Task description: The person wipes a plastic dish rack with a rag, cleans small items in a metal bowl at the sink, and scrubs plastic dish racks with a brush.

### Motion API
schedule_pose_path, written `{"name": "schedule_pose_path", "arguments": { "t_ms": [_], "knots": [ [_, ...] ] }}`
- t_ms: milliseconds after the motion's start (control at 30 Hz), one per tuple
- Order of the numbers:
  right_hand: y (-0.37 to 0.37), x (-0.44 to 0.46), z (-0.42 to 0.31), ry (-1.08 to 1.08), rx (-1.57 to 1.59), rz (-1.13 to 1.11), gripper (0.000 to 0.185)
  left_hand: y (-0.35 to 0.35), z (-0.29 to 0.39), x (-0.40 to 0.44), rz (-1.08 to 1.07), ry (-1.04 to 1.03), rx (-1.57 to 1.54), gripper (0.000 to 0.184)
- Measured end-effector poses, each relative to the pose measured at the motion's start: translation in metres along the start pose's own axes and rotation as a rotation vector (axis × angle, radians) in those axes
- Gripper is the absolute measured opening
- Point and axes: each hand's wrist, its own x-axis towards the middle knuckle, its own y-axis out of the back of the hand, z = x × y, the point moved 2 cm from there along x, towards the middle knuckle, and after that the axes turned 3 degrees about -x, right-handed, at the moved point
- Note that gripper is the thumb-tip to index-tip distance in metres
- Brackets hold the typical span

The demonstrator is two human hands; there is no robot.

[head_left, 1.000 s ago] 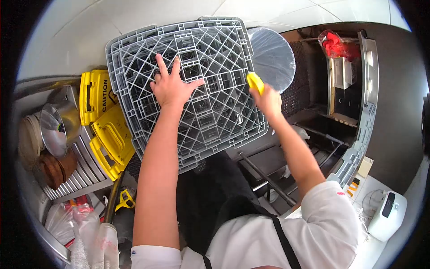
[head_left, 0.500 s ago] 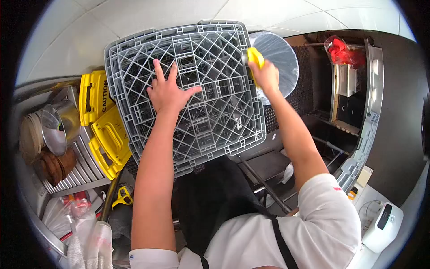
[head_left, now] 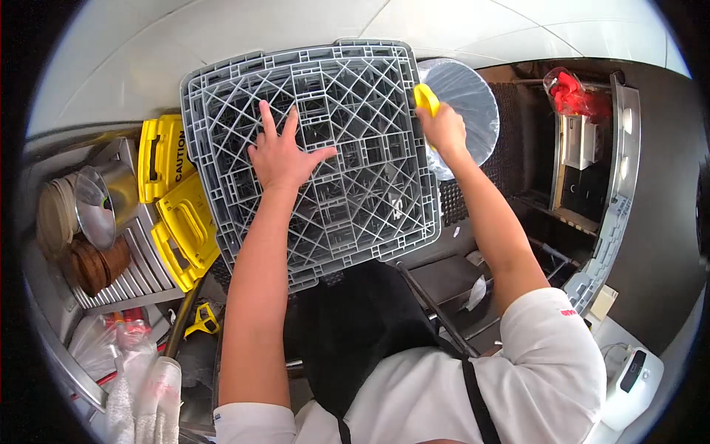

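Note:
A grey plastic crate (head_left: 336, 261) with a lattice face fills the middle of the view and leans toward the tiled wall. My left hand (head_left: 283, 161) lies flat on the lattice, fingers spread, holding nothing. At the crate's right edge my right hand (head_left: 444, 129) is closed around a yellow looped handle (head_left: 426, 98). The rest of what that handle belongs to is hidden by the hand and the crate side. Behind the right hand is a round container covered in clear plastic (head_left: 470, 111).
Yellow caution signs (head_left: 185, 226) stand against the crate's left side. Further left, a metal pot (head_left: 96, 206) and brown bowls (head_left: 96, 268) sit on a slatted rack. An open drawer frame (head_left: 620, 159) with a red bag (head_left: 568, 92) is on the right. Metal bars (head_left: 436, 311) run below.
The whole view has shifted slightly. My left hand keeps its place on the lattice. My right hand stays on the yellow handle by the crate's edge, slightly lower against it.

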Motion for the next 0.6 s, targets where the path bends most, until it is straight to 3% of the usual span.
{"name": "schedule_pose_path", "arguments": {
  "t_ms": [267, 467, 600],
  "knots": [
    [0.024, 0.100, -0.056, 0.015, -0.025, -0.006, 0.061, -0.005, -0.003, 0.003, 0.037, -0.008, 0.015, 0.108],
    [-0.007, -0.007, 0.016, -0.003, -0.001, -0.012, 0.056, 0.001, 0.000, 0.002, -0.014, 0.001, -0.043, 0.108],
    [-0.004, 0.029, 0.001, 0.028, -0.045, 0.035, 0.058, 0.001, 0.002, 0.001, 0.000, 0.002, -0.010, 0.108]
  ]
}}
